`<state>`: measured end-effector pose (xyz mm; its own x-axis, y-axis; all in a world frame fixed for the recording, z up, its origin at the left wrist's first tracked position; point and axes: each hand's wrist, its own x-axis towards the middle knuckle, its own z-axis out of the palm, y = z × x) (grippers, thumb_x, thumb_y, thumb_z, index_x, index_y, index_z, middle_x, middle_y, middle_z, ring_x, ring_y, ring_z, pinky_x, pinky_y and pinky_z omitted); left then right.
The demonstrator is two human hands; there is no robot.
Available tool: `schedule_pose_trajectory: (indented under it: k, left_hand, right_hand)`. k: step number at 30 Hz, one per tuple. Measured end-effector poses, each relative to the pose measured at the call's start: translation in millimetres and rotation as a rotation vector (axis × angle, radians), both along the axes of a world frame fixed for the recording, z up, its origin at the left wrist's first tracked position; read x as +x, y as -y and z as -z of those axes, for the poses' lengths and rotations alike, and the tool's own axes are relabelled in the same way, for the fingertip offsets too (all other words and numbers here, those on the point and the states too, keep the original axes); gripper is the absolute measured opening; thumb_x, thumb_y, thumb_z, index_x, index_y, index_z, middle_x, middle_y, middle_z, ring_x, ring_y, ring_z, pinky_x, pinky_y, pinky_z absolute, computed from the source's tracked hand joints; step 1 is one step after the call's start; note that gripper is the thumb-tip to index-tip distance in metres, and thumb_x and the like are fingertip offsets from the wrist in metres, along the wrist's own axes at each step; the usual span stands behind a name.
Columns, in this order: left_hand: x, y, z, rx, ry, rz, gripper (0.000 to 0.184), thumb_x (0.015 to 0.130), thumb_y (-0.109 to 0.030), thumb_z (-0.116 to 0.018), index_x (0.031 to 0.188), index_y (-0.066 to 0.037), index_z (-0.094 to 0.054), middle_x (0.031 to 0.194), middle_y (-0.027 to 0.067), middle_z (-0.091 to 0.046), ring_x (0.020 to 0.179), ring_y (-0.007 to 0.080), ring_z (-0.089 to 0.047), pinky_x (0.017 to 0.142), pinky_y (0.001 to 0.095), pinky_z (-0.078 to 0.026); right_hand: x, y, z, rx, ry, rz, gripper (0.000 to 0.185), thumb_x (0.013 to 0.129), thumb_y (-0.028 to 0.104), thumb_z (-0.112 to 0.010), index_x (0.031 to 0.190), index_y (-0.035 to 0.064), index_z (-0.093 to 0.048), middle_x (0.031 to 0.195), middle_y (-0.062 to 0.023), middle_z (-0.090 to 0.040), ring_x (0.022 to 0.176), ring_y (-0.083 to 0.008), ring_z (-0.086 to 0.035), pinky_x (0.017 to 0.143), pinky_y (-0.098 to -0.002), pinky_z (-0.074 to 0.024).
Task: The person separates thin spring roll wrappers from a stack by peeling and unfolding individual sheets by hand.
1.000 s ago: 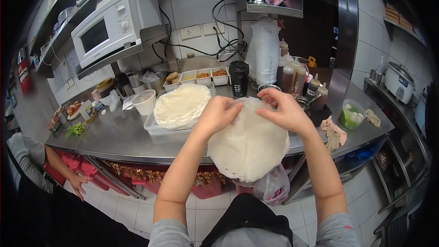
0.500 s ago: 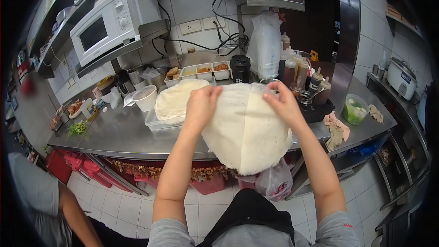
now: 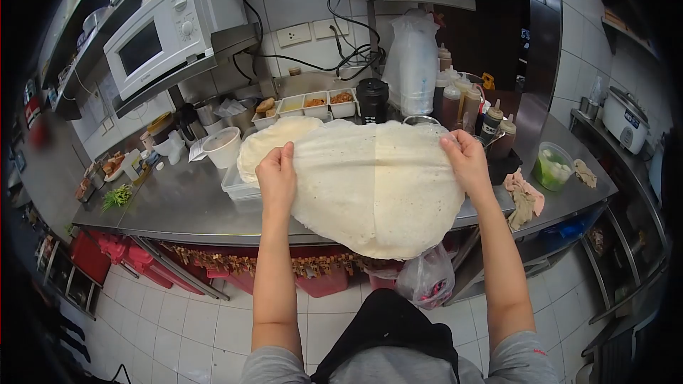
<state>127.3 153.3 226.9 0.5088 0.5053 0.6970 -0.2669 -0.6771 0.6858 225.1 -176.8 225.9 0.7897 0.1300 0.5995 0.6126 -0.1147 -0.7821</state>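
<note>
A thin, pale round dough wrapper [image 3: 341, 199] is stretched between my two hands above the counter's front edge, with a straight line down its middle. My left hand [image 3: 277, 174] pinches its left side, thumb on top. On the right, my right hand [image 3: 467, 158] grips the upper right edge the same way. Behind my left hand, a stack of similar wrappers [image 3: 260, 146] lies on a clear plastic container [image 3: 238, 186], partly covered by the held sheet.
White trays of fillings [image 3: 341, 104], a black cup [image 3: 372, 101] and sauce bottles [image 3: 491, 124] line the back. A white tub [image 3: 222, 146] stands left. Cloths [image 3: 524, 199] and a green-filled container [image 3: 552, 169] are at right. A microwave [image 3: 160, 35] hangs upper left.
My hands have moved apart, the left one leftward and the right one rightward, spreading the wrapper wider. The person at lower left has gone out of view.
</note>
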Motion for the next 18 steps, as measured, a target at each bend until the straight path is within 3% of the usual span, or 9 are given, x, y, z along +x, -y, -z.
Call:
schedule_pose_trajectory:
  k: [12, 18]
  left_hand:
    - [-12, -36, 26, -0.069, 0.048, -0.128, 0.045, 0.096, -0.029, -0.056, 0.070, 0.007, -0.055, 0.053, 0.0109, -0.045, 0.054, 0.0158, -0.035, 0.052, 0.0351, -0.036]
    - [-14, -61, 38, -0.076, -0.009, -0.157, 0.044, 0.096, -0.029, -0.056, 0.073, 0.008, -0.058, 0.054, 0.0124, -0.048, 0.055, 0.0165, -0.038, 0.054, 0.0349, -0.038]
  right_hand:
    - [15, 24, 27, 0.000, 0.064, 0.207, 0.023, 0.090, 0.021, -0.062, 0.087, -0.0021, -0.061, 0.067, -0.0020, -0.057, 0.064, -0.0081, -0.047, 0.060, -0.0273, -0.0417]
    - [14, 31, 24, -0.013, 0.046, 0.196, 0.022, 0.090, 0.019, -0.062, 0.089, -0.0028, -0.061, 0.069, -0.0022, -0.058, 0.065, -0.0074, -0.047, 0.061, -0.0269, -0.0421]
